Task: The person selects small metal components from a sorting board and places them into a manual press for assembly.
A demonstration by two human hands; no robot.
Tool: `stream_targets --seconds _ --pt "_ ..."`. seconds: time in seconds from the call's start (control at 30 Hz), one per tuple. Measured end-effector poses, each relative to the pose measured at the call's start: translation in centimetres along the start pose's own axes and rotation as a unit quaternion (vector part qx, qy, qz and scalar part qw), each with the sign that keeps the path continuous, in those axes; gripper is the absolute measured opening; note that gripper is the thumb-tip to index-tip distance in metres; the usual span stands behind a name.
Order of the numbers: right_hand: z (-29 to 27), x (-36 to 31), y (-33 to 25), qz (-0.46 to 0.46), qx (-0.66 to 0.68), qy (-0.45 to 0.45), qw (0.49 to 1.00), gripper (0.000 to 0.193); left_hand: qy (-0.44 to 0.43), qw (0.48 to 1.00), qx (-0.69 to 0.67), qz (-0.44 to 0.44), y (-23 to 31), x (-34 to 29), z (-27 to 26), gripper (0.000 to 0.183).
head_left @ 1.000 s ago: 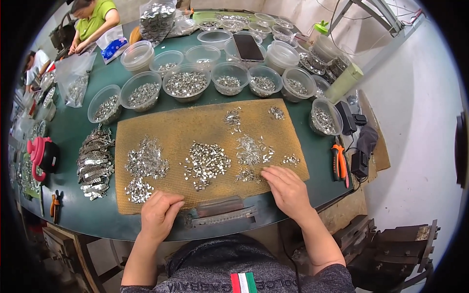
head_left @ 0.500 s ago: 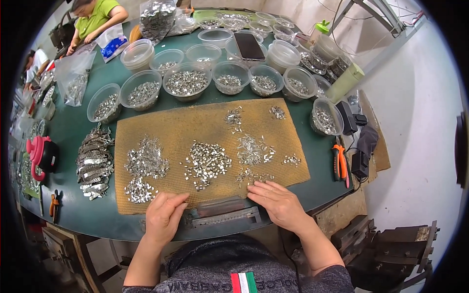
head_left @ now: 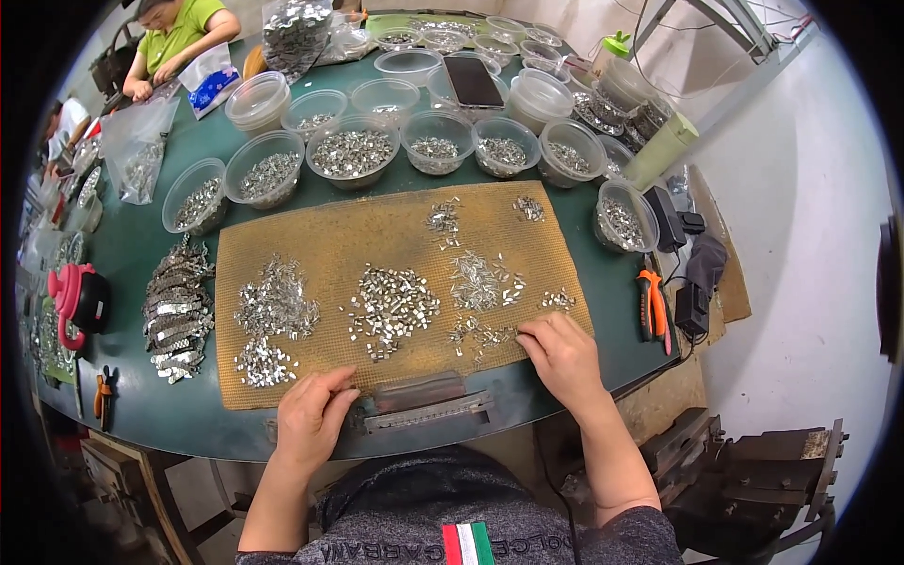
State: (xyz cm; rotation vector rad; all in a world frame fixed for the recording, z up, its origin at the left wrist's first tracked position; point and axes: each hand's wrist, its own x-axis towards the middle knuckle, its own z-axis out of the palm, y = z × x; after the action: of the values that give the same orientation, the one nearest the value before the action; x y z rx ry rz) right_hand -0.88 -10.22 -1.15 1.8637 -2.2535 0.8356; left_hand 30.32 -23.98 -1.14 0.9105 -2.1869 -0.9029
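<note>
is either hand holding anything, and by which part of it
It cannot be told: left hand and right hand are both curled, the latter beside loose metal pieces; any pinched piece is too small to make out.

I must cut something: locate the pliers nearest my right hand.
Head view, right side: the orange pliers lie on the table between the tan mat and a black box.

Dark lettering (head_left: 391,553), upside down, across the dark grey shirt (head_left: 424,494)
</note>
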Motion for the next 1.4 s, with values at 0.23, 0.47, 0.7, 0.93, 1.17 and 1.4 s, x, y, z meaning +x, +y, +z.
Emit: stream_targets --seconds 0.23,0.47,0.7,0.93,1.17,1.4 --pt "0.0 0.2 -0.3 0.003 -0.035 -0.021 0.999 0.012 -0.014 0.998 0.025 0.06 -0.3 0.0 -0.3 0.016" --pt "0.1 0.3 -0.5 0.0 0.004 -0.01 1.0 0.011 -0.03 0.996 0.006 0.08 0.2 -0.4 0.1 0.017" --pt "0.1 -0.7 -1.8 -0.03 -0.045 -0.028 0.998 0.014 -0.071 0.994 -0.052 0.063 0.6 -1.7 0.8 0.014" --pt "0.8 -1.4 -1.9 -0.021 -0.031 -0.017 0.999 0.016 -0.073 0.992 -0.048 0.091 0.0 -2.8 1.5 0.017" --pt "1.1 -1.5 -1.9 -0.018 -0.02 0.0 1.0 0.014 -0.026 0.988 0.041 0.148 1.1 -2.6 1.9 0.018" --pt "0.5 -1.6 -2.1 -0.026 -0.015 -0.012 0.999 0.017 -0.061 0.977 0.033 0.201 0.0 -2.2 0.6 0.019"
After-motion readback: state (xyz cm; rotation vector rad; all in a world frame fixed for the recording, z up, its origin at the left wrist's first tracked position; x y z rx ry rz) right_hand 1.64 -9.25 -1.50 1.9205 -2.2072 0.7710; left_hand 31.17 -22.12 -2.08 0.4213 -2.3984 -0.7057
